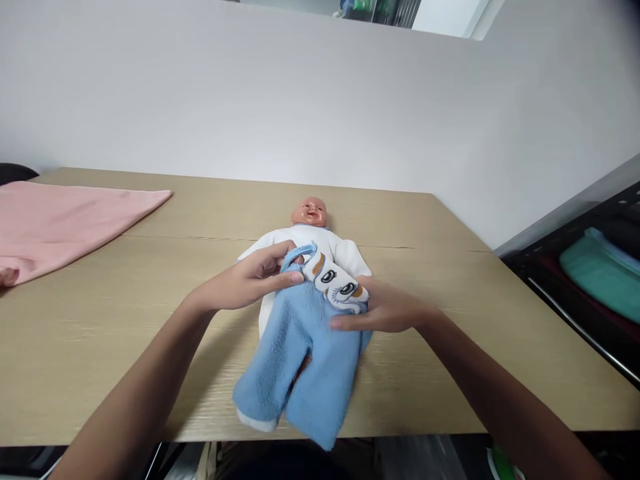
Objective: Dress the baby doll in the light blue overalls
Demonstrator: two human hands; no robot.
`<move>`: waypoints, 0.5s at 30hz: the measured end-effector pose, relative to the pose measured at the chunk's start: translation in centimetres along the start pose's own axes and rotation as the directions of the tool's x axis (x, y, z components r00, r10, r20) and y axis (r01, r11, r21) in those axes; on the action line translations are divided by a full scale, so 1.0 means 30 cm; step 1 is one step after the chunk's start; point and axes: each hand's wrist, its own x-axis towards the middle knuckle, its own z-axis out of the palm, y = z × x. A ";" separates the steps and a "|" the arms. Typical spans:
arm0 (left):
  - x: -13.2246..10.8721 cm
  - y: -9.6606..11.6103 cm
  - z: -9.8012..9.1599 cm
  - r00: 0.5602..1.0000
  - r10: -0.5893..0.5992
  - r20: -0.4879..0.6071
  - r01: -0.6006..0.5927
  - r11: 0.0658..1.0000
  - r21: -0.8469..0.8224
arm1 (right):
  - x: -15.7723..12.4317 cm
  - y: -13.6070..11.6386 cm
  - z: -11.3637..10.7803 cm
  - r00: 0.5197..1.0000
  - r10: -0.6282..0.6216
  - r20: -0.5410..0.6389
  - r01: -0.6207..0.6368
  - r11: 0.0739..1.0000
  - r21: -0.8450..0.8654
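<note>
A baby doll [309, 212] in a white top lies on its back in the middle of the wooden table [100, 320]. A blue knitted overall [300, 360] with a white cartoon-eyed bib [336, 280] is draped over its body and legs. My left hand [253, 280] pinches the blue shoulder strap at the doll's chest, fingers closed on it. My right hand [383, 308] grips the bib's other side at the doll's waist, fingers curled around the fabric.
A pink cloth [60, 223] lies spread at the table's far left, with a fingertip of another hand [7, 275] at the left edge. Folded teal fabric [600, 270] sits on a dark shelf to the right. A white wall runs behind the table.
</note>
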 end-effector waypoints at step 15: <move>-0.088 0.007 0.075 0.987 -0.045 -0.154 0.034 0.997 -0.074 | -0.034 -0.115 0.037 0.986 -0.157 0.055 0.155 0.987 0.030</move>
